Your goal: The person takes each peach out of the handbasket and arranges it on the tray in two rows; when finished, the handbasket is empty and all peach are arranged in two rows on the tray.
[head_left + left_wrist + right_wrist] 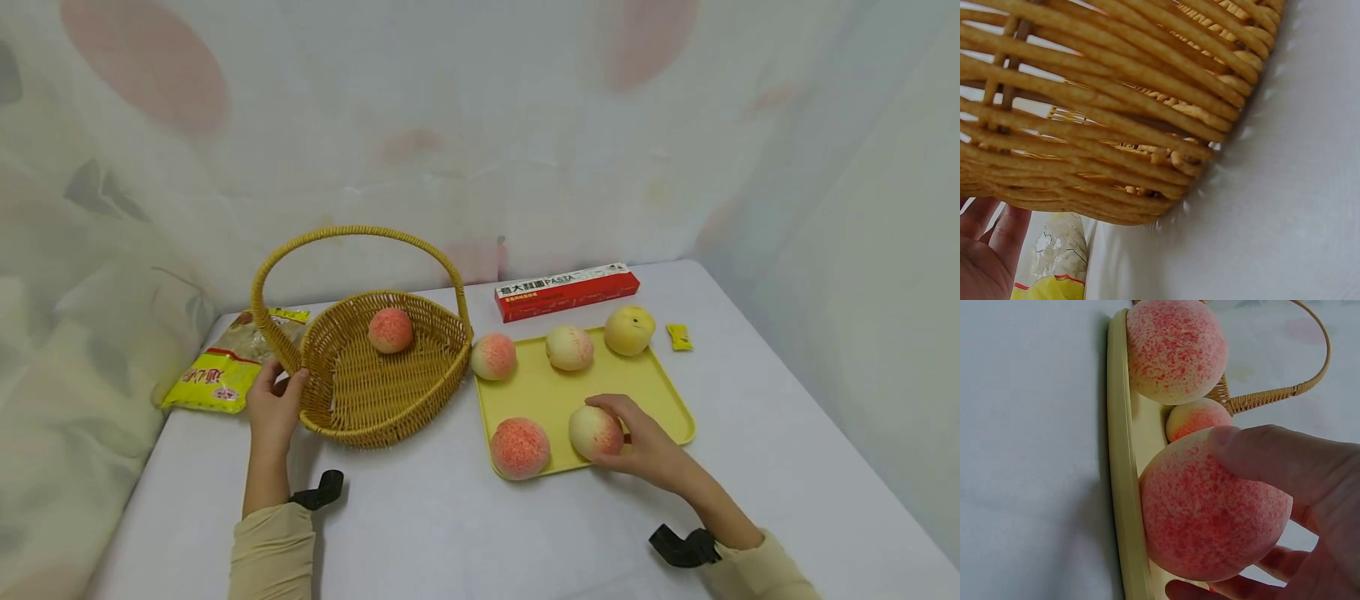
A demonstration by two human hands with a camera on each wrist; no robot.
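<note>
My left hand (274, 410) grips the rim of the wicker basket (438, 404) at its left side, where the tall handle (352, 231) meets it. One pink peach (391, 330) lies inside the basket toward the back. My right hand (645, 442) holds a pale peach with a pink blush (592, 429) at the front edge of the yellow tray (600, 392), thumb and fingers around its sides. Just left of it on the tray sits a redder peach (521, 448). In the right wrist view the held peach (1210, 512) fills the middle, close over the tray's rim.
Along the tray's back are a pink-and-cream peach (494, 357) by the basket, a pale peach (570, 347) and a yellow one (629, 330). Behind stands a red pasta box (567, 292). A small yellow packet (680, 337) lies right, a yellow food bag (225, 367) left of the basket.
</note>
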